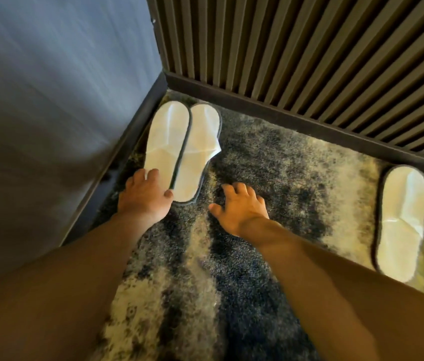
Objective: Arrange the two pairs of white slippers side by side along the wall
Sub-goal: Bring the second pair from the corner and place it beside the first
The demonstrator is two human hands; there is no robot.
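- White slippers, one pair [182, 149], lie in the corner, toes to the slatted wall [310, 56] — soles touching each other.
- My left hand [146, 196] rests on that pair's heel end, fingers bent over it, thumb at the edge.
- My right hand [242, 207] hovers over the carpet [270, 162], fingers spread and curled, holding nothing.
- Second pair [408, 225] sits well apart, far right, along the same wall.

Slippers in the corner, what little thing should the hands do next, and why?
Probably slide the corner pair right along the slatted wall toward the other pair. The left hand already touches its heel end, the right hand is free, and a wide stretch of carpet separates the pairs.
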